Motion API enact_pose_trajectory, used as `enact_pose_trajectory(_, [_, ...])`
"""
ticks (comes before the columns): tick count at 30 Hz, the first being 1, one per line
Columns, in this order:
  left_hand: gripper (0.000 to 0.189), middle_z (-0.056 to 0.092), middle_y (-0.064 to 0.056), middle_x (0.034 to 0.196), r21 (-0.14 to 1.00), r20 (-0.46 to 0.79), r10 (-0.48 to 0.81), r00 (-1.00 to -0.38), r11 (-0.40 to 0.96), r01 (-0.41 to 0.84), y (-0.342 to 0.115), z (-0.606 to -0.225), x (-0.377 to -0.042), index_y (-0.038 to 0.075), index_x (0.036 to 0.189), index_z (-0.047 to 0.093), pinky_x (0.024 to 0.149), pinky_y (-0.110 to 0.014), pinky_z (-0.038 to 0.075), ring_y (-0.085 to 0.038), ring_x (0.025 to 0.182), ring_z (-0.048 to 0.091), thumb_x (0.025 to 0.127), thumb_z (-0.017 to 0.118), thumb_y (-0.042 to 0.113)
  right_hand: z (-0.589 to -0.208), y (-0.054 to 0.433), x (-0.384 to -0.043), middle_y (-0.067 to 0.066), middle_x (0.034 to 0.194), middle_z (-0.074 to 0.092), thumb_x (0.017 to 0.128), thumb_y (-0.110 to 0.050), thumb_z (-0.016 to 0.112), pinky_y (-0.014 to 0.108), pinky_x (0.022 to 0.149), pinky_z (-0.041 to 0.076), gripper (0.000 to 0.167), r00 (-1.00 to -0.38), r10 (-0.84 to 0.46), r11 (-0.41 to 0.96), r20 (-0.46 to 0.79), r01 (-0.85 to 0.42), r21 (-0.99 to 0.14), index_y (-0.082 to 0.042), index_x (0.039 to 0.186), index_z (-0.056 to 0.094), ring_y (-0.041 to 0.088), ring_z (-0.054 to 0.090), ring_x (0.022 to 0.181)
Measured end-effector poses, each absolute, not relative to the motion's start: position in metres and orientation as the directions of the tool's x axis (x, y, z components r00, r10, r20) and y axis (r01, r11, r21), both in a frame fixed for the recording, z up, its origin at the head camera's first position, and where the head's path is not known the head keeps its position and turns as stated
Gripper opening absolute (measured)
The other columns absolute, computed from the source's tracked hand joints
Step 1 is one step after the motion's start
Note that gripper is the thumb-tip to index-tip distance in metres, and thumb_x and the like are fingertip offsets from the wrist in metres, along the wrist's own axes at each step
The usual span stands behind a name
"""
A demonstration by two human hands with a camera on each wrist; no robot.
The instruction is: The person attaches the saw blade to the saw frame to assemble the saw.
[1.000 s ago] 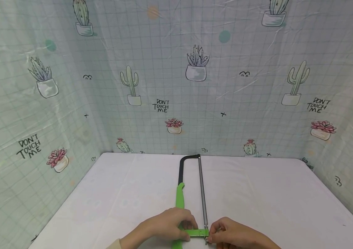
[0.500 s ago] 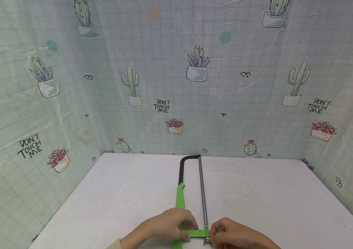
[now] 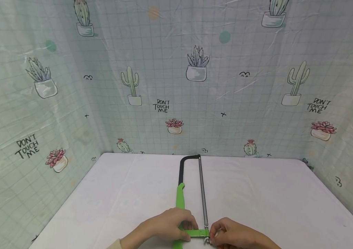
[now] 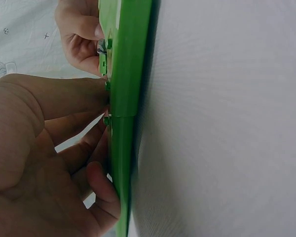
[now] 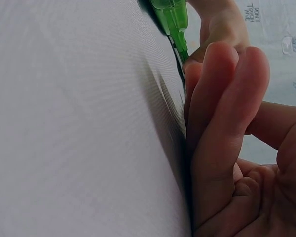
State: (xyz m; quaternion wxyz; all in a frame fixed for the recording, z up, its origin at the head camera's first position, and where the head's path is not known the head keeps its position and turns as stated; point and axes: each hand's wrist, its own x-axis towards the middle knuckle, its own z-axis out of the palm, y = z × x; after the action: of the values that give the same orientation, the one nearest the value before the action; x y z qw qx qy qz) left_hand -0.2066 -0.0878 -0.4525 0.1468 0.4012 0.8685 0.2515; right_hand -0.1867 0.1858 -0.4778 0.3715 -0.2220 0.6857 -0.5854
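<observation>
A hacksaw lies on the white table, its green frame (image 3: 180,197) and black bow (image 3: 181,171) on the left and its grey blade (image 3: 203,193) on the right. My left hand (image 3: 171,223) grips the frame at the near green crosspiece (image 3: 198,233); the left wrist view shows its thumb and fingers against the green frame (image 4: 126,74). At the blade's near end, a small metal wing nut (image 3: 207,240) sits just below the crosspiece. My right hand (image 3: 235,233) pinches it between thumb and index finger. In the right wrist view, other fingers (image 5: 227,98) hide that pinch.
The white tabletop (image 3: 272,193) stretches out on both sides of the saw. A cloth backdrop (image 3: 164,86) printed with potted cacti hangs behind it and along the left and right sides.
The wing nut's wings have turned beneath my right fingertips, which have shifted very slightly. My left hand and the hacksaw have kept their places.
</observation>
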Motion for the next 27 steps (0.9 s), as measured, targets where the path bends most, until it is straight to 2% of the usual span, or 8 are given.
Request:
enact_pose_trajectory(9, [0.026, 0.065, 0.022, 0.093, 0.558, -0.049, 0.769, -0.637, 0.55, 0.621, -0.0879, -0.4528, -0.2058, 0.023, 0.11, 0.076, 0.077, -0.014, 0.049, 0.012, 0.084, 0.057, 0.084, 0.082, 0.02, -0.478, 0.1854, -0.1867, -0.009, 0.069, 0.054, 0.092, -0.009, 0.058, 0.016, 0.049, 0.034, 0.04, -0.621, -0.747, 0.209, -0.237, 0.119, -0.971, 0.027, 0.106, 0.053, 0.001, 0.042, 0.056])
enact_pose_trajectory(15, [0.026, 0.065, 0.022, 0.092, 0.559, -0.047, 0.769, -0.638, 0.549, 0.621, -0.0872, -0.454, -0.2056, 0.023, 0.11, 0.076, 0.076, -0.014, 0.049, 0.012, 0.084, 0.057, 0.085, 0.082, 0.02, -0.4788, 0.1862, -0.186, -0.008, 0.069, 0.054, 0.093, -0.01, 0.059, 0.017, 0.049, 0.035, 0.034, -0.638, -0.727, 0.221, -0.254, 0.132, -0.966, 0.022, 0.103, 0.059, 0.003, 0.043, 0.056])
enact_pose_trajectory(27, [0.026, 0.066, 0.021, 0.093, 0.558, -0.047, 0.769, -0.637, 0.549, 0.622, -0.0862, -0.4555, -0.2056, 0.021, 0.11, 0.076, 0.076, -0.014, 0.049, 0.012, 0.084, 0.057, 0.084, 0.082, 0.019, -0.4848, 0.1862, -0.1873, -0.009, 0.067, 0.052, 0.091, -0.009, 0.059, 0.017, 0.048, 0.033, 0.03, -0.643, -0.729, 0.214, -0.236, 0.115, -0.97, 0.02, 0.1, 0.058, 0.002, 0.041, 0.054])
